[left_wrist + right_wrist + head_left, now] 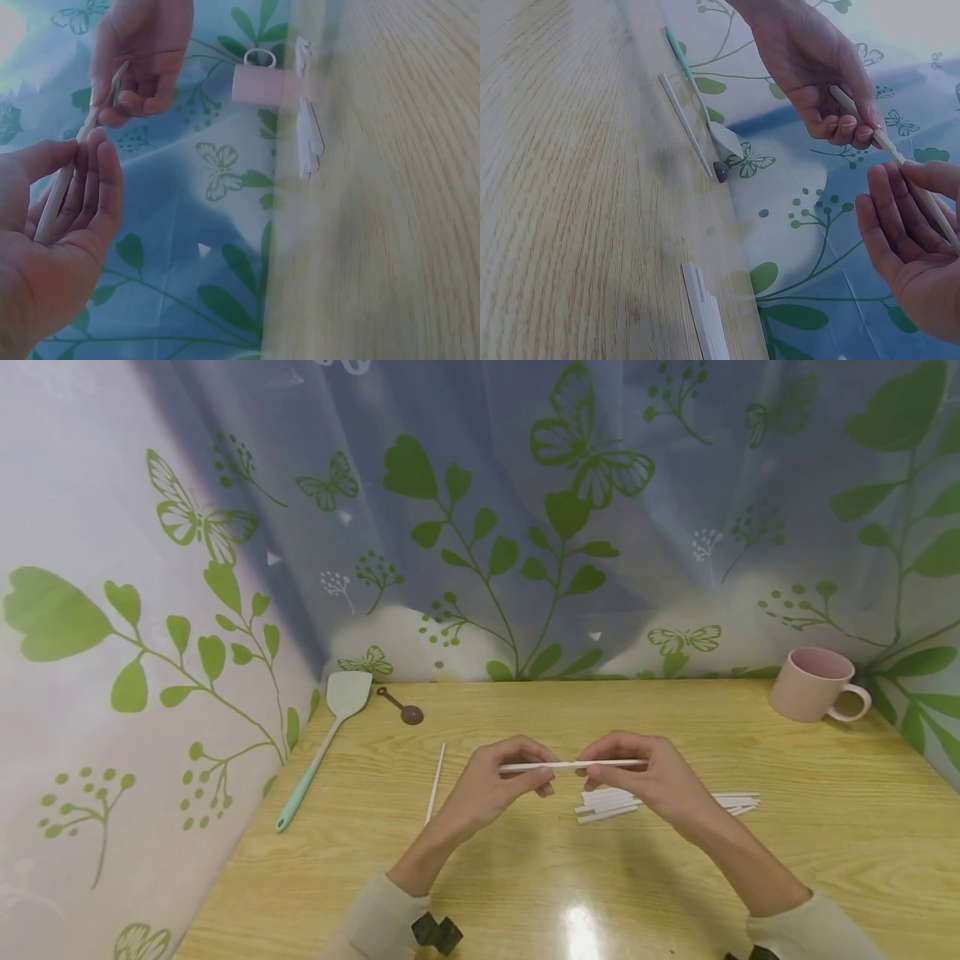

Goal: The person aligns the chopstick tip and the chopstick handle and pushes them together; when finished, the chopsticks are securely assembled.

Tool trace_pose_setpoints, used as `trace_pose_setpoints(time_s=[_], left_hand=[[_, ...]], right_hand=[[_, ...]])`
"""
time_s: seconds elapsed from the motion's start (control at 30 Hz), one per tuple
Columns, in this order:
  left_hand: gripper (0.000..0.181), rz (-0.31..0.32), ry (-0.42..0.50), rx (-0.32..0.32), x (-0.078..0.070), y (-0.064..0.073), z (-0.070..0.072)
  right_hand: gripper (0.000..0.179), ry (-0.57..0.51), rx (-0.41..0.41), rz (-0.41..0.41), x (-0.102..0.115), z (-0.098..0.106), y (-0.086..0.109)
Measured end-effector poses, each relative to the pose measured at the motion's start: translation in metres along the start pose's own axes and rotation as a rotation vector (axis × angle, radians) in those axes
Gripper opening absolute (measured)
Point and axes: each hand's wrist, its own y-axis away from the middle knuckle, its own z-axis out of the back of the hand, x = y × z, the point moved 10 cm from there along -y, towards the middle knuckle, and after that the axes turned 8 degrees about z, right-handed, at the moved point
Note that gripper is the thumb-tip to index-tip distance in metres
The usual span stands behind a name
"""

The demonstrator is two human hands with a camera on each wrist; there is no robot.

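Note:
Over the wooden table, both hands hold a slim white stick [557, 765] level between them. An uneven, break-like mark shows near its middle, between the fingertips. My left hand [498, 777] pinches the left half between thumb and fingers. On the right half, my right hand [648, 777] has the same sort of pinch. Below the right hand a bundle of white sticks [607, 806] lies on the table, partly hidden by that hand and wrist. One separate white stick [436, 782] lies left of the left hand. In the right wrist view the held stick [885, 142] runs diagonally across both hands.
At the table's [525, 885] left edge lies a spatula [330, 731] with a pale head and mint handle. Beside it rests a small brown scoop [405, 710]. A pink mug [813, 687] stands at the back right. A patterned curtain [480, 568] hangs behind the table.

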Motion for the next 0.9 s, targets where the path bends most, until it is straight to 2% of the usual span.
trace_pose_setpoints(time_s=[0.57,0.9], left_hand=[[0.017,0.023,-0.012,-0.035,0.0043,-0.0009,0.0001],[0.015,0.03,-0.032,-0.054,0.0048,-0.001,0.0002]], right_hand=[[0.025,-0.027,-0.014,0.008,-0.0011,-0.0078,-0.0044],[0.025,0.012,-0.016,0.0,-0.0034,-0.0087,-0.0069]])
